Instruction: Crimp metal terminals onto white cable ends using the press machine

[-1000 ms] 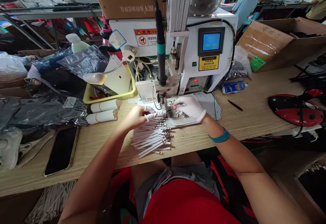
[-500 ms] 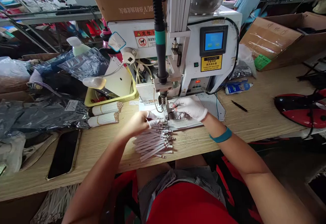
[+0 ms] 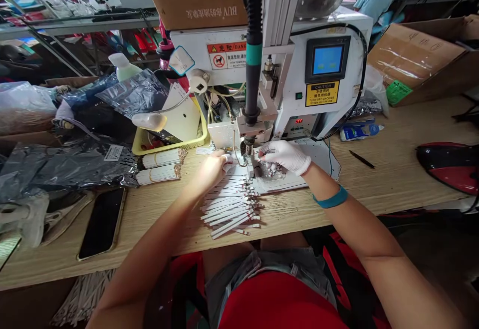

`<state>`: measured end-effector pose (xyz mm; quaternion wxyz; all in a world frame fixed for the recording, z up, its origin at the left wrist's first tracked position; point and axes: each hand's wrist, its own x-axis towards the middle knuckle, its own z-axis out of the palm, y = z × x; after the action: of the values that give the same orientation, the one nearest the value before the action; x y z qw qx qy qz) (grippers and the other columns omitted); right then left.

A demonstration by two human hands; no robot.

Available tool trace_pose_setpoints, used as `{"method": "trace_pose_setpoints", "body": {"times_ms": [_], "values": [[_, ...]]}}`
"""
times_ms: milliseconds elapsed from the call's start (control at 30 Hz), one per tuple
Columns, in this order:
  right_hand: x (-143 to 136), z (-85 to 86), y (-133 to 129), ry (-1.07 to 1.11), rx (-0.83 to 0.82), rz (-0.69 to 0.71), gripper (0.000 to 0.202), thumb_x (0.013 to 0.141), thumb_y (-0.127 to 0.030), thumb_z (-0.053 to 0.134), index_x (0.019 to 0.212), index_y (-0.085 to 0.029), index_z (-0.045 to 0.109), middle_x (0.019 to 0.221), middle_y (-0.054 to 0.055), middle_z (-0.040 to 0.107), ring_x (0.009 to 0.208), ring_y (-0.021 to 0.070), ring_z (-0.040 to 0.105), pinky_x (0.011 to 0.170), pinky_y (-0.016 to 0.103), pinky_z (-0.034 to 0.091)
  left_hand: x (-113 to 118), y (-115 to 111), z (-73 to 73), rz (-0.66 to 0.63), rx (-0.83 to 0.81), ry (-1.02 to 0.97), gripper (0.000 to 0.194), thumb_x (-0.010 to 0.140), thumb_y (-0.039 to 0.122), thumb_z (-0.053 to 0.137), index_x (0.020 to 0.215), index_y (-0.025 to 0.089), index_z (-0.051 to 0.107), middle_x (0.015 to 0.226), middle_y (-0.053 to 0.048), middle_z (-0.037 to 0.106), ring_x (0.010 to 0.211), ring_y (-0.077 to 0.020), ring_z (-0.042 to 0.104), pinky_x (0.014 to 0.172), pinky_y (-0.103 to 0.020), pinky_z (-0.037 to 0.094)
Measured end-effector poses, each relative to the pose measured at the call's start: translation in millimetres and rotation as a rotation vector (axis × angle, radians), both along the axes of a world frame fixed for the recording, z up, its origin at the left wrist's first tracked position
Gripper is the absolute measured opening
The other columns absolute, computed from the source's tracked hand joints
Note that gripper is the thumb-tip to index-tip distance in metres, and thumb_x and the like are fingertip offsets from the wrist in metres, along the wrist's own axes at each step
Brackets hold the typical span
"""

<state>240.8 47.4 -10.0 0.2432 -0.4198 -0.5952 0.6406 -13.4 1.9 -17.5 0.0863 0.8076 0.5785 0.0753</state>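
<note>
On a wooden bench (image 3: 299, 214), one white machine (image 3: 187, 44) stands with one lit screen (image 3: 328, 59). Taking its soldering tip (image 3: 248, 147) as the clock's centre, two banded bundles (image 3: 159, 166) lie at 9 o'clock, one phone (image 3: 102, 224) at 8 and one black pen-like stick (image 3: 361, 159) at 3. Bench wood shows at 5 o'clock between the base plate (image 3: 322, 162) and the front edge, giving sideways room; at 6 to 7, the white strips (image 3: 228, 209) end close to that edge. Flat, narrow and overlapping too much to count, they fan out, their small-tipped ends mostly toward 5. The left hand (image 3: 214, 168), fingertips capped white, is pinched narrow near 8 o'clock; the white-gloved right hand (image 3: 287, 157) curls, thumb near fingers, at 3. What either grasps I cannot tell.
</note>
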Motion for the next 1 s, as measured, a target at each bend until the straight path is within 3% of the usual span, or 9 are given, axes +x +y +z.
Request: {"method": "trace_pose_setpoints", "body": {"times_ms": [133,267,433,533,733,1000], "values": [[-5,-6.3,1,0.050,-0.009,0.016,0.015,0.071,-0.019,0.066,0.084,-0.013,0.063,0.073,0.001,0.062,0.045,0.0061,0.051,0.036,0.018,0.037,-2,-2,4.6,0.005,-0.045,-0.097,0.024,0.083,0.021,0.044,0.083,0.014,0.067,0.084,-0.010,0.067,0.080,-0.0204,0.061,0.074,-0.029,0.046],[-11,-10.5,-2,0.138,-0.060,-0.003,0.017,0.070,-0.020,0.068,0.084,-0.014,0.061,0.065,-0.002,0.057,0.045,0.0063,0.048,0.035,0.017,0.037,-4,-1,15.6,0.042,-0.105,-0.182,0.023,0.085,0.027,0.045,0.080,0.015,0.064,0.076,-0.007,0.067,0.069,-0.0181,0.059,0.065,-0.026,0.043],[-17,-8.1,-6,0.164,-0.107,-0.026,0.019,0.071,-0.021,0.068,0.087,-0.015,0.061,0.066,-0.001,0.057,0.046,0.0067,0.047,0.033,0.017,0.036,-7,0,21.1,0.049,-0.347,-0.488,0.027,0.082,0.036,0.051,0.083,0.014,0.065,0.076,-0.003,0.065,0.070,-0.0157,0.055,0.065,-0.024,0.041],[-19,-4.8,-9,0.142,-0.108,-0.012,0.018,0.073,-0.022,0.068,0.089,-0.016,0.061,0.065,-0.001,0.057,0.043,0.0059,0.045,0.032,0.017,0.034,-6,0,18.4,0.035,-0.423,-0.624,0.023,0.078,0.036,0.055,0.075,0.014,0.063,0.073,-0.001,0.062,0.068,-0.0136,0.052,0.066,-0.023,0.040],[-26,-3.1,-15,0.045,-0.045,-0.007,0.013,0.074,-0.018,0.064,0.086,-0.015,0.061,0.065,-0.001,0.057,0.043,0.0049,0.044,0.031,0.014,0.029,1,-3,13.1,0.046,-0.444,-0.679,0.026,0.077,0.035,0.054,0.059,0.016,0.052,0.055,0.003,0.045,0.055,-0.0097,0.039,0.053,-0.022,0.031],[-28,-8.0,-16,0.112,-0.088,-0.040,0.011,0.072,-0.017,0.063,0.081,-0.017,0.057,0.066,-0.002,0.053,0.044,0.0048,0.045,0.031,0.014,0.027,8,-3,11.9,0.093,-0.448,-0.737,0.022,0.073,0.032,0.055,0.057,0.016,0.055,0.056,0.001,0.052,0.064,-0.0142,0.053,0.059,-0.024,0.041]]}}
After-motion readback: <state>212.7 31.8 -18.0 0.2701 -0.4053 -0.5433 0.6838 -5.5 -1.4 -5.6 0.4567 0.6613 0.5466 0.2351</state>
